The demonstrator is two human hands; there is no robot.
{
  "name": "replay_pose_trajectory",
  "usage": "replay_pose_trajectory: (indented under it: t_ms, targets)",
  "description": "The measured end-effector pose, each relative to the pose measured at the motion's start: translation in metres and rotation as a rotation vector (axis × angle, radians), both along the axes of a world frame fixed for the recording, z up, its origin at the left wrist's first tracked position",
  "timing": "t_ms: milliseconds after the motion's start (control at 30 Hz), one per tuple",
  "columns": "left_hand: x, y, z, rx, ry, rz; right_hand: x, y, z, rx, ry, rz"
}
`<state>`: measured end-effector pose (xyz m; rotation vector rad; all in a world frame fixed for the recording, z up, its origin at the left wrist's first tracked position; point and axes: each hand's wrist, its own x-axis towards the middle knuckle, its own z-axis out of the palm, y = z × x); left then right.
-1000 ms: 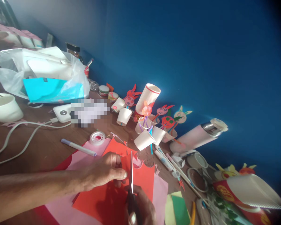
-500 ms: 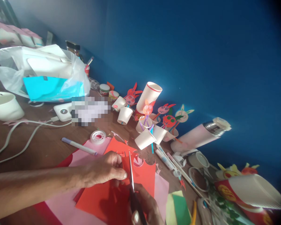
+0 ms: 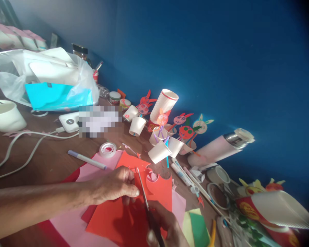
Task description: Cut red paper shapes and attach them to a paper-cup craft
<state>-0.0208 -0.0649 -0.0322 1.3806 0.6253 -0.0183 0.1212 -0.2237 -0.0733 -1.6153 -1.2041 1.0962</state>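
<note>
We pinch a small red paper piece [image 3: 139, 178] between the thumb and fingers of our left hand [image 3: 118, 185]. Our right hand [image 3: 171, 224] is wrapped around the dark handles of the scissors [image 3: 144, 192], and the blades point away from us, right by the red paper piece. We can't tell if the blades are apart or together. Both hands are over a big red sheet [image 3: 105, 219] with round bites cut out of its far edge. Under it we see a pink sheet [image 3: 67, 219]. A white tape roll [image 3: 103, 154] and a marker [image 3: 87, 160] lie past our left hand
</note>
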Motion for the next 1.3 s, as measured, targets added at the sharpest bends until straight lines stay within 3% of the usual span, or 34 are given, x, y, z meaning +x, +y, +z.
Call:
replay_pose_trajectory:
  t_ms: [167, 333, 533, 600, 700, 833, 1000, 1167, 1300]
  targets:
    - [0.001, -0.001, 0.0, -0.021, -0.007, 0.01, 0.003, 0.003, 0.009, -0.003, 0.0, 0.066]
    - [0.002, -0.001, 0.002, -0.032, -0.012, 0.042, 0.002, 0.002, 0.019, 0.102, -0.122, -0.024]
    - [0.002, 0.013, 0.007, -0.053, -0.11, 0.254, 0.02, -0.004, 0.027, 0.107, -0.348, 0.047]
    - [0.001, 0.019, 0.012, -0.059, -0.188, 0.342, 0.029, -0.005, 0.03, 0.047, -0.361, 0.135]
    - [-0.001, 0.023, 0.019, -0.073, -0.295, 0.395, 0.039, -0.004, 0.03, -0.04, -0.49, 0.155]
    - [-0.001, 0.018, 0.02, -0.054, -0.304, 0.327, 0.039, -0.008, 0.014, 0.003, -0.835, 0.111]
    - [0.001, 0.011, 0.011, -0.027, -0.318, 0.134, 0.038, -0.014, -0.008, 0.162, -1.211, 0.111]
    - [0.003, 0.007, 0.009, 0.022, -0.186, 0.036, 0.035, -0.015, -0.007, 0.156, -1.353, 0.149]
    - [0.002, 0.002, 0.017, 0.097, -0.063, -0.018, 0.03, -0.015, 0.002, 0.159, -1.354, 0.18]
